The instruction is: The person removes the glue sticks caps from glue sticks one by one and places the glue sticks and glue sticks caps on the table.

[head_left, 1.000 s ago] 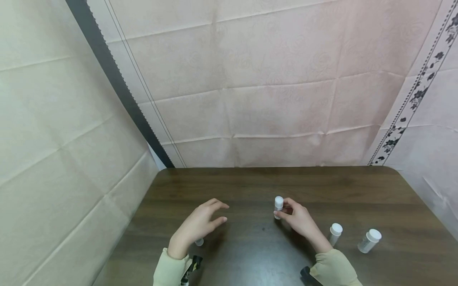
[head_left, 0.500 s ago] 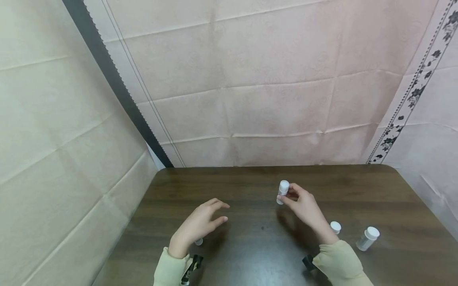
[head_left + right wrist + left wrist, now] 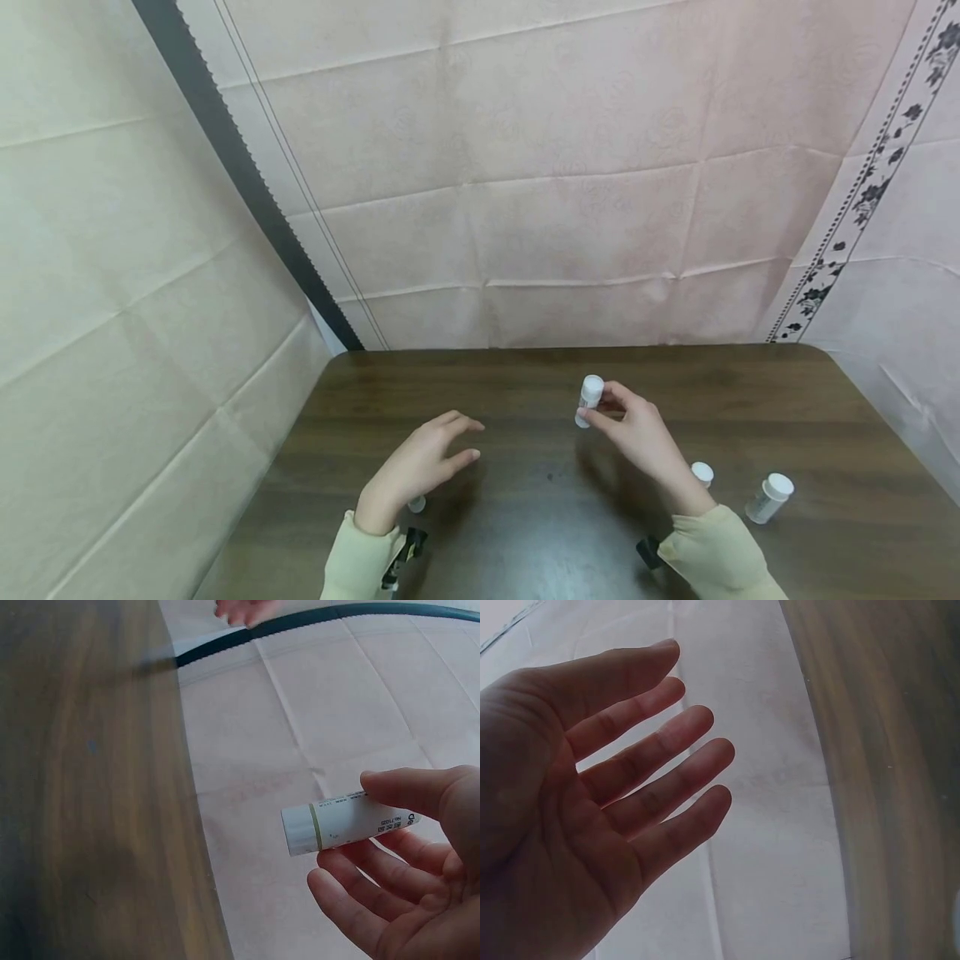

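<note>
A small white glue stick (image 3: 592, 390) is in my right hand (image 3: 637, 429), pinched between thumb and fingers above the table, tilted a little with its cap up. In the right wrist view the same glue stick (image 3: 349, 819) shows a thin green line and small print. Over the left part of the table hovers my left hand (image 3: 420, 462), holding nothing, fingers relaxed and spread; the left wrist view shows its bare palm (image 3: 592, 817). Part of a white round-ended object (image 3: 417, 503) peeks out beside the left wrist, mostly hidden.
Two more white-capped cylinders stand at the right: one (image 3: 702, 473) partly behind the right forearm, another (image 3: 769, 498) farther right. The dark wooden table (image 3: 525, 533) ends at pale cloth hangings (image 3: 585, 233) at the back and sides.
My right hand has raised the glue stick off the table and carried it slightly away toward the back edge. My left hand has barely moved.
</note>
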Demonstrator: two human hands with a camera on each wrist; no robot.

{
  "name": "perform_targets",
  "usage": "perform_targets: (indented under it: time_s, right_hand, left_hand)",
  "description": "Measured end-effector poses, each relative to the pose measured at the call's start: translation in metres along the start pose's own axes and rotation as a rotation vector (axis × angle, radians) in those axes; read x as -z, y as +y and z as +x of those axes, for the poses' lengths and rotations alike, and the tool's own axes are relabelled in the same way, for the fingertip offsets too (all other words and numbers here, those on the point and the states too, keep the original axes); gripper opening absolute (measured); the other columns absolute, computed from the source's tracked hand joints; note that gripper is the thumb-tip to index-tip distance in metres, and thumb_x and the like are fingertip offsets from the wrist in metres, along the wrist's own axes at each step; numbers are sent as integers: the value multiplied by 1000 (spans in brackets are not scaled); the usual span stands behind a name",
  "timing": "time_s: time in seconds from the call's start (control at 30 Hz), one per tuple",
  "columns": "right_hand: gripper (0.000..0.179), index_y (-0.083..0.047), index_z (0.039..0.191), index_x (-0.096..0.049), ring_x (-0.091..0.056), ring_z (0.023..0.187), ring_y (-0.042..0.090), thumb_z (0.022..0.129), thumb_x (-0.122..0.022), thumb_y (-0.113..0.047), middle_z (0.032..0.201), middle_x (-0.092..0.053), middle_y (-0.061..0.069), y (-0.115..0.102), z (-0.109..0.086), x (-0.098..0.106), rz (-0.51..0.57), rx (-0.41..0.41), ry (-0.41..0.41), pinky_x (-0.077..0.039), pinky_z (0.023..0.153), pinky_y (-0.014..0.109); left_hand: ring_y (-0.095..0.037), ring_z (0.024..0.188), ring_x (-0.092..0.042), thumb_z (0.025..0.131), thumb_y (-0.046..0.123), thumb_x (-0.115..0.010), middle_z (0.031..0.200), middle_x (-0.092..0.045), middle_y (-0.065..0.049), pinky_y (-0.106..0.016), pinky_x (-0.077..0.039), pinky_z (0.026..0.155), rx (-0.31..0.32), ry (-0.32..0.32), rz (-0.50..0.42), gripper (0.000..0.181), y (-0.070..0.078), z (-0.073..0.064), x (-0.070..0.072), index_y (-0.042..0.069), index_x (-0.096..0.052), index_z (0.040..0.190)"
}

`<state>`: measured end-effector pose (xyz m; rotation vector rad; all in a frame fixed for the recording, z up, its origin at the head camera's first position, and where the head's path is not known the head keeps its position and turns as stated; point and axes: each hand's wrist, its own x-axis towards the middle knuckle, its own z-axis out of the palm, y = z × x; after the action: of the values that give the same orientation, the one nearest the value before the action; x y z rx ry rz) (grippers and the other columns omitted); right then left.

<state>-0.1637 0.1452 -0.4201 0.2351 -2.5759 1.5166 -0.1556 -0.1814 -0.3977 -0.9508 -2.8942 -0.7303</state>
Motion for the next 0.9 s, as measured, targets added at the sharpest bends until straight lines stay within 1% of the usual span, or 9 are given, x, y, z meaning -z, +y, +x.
perform_targets:
  time_s: [0.17, 0.27, 0.37, 0.57, 0.67, 0.77, 0.9]
  right_hand:
    - [29, -10, 113, -67, -69, 100, 25, 90, -79, -22, 105, -71, 4, -3, -8, -8, 7, 13, -35, -56, 84, 44]
    - [28, -11, 113, -67, -69, 97, 22, 89, -79, -21, 103, -71, 2, -5, -13, -14, 7, 24, -53, -56, 85, 43]
    - [28, -10, 112, -67, -69, 94, 18, 89, -80, -19, 100, -71, 1, -6, -17, -20, 8, 44, -68, -57, 85, 40]
    - [27, -11, 112, -68, -69, 90, 14, 89, -79, -17, 98, -71, 0, -10, -24, -28, 40, 102, -109, -57, 81, 34]
    - [27, -12, 114, -68, -69, 91, 14, 90, -78, -17, 98, -71, -1, -13, -27, -31, 62, 131, -139, -57, 81, 32]
    - [26, -12, 114, -68, -70, 91, 14, 90, -78, -18, 97, -71, -1, -16, -31, -32, 73, 162, -159, -57, 81, 33]
    - [24, -12, 112, -68, -70, 90, 14, 90, -77, -16, 97, -71, -2, -19, -36, -33, 65, 203, -171, -58, 80, 36]
  left_hand:
    - [-20, 117, -61, 98, 23, -68, 126, -63, -3, -41, -51, 97, -15, -8, 19, 35, 10, 10, 9, 11, -64, 130]
    - [-18, 116, -61, 99, 24, -68, 126, -63, -2, -39, -51, 97, -54, 1, 57, 35, 21, 19, 13, 12, -64, 131]
    - [-14, 113, -62, 99, 24, -68, 124, -63, 1, -35, -52, 95, -132, 9, 109, 34, 37, 28, 16, 13, -64, 130]
    - [-11, 102, -62, 97, 24, -71, 116, -63, 1, -26, -52, 87, -349, 31, 242, 32, 75, 43, 21, 12, -67, 126]
    - [-10, 99, -61, 95, 23, -74, 113, -63, 3, -21, -51, 82, -415, 27, 296, 30, 89, 47, 21, 13, -68, 123]
    - [-9, 100, -60, 93, 21, -75, 113, -63, 5, -18, -51, 80, -447, -6, 327, 29, 97, 49, 20, 15, -69, 121]
    - [-7, 101, -59, 92, 19, -76, 114, -61, 7, -18, -50, 78, -448, -49, 350, 30, 102, 48, 20, 17, -70, 120]
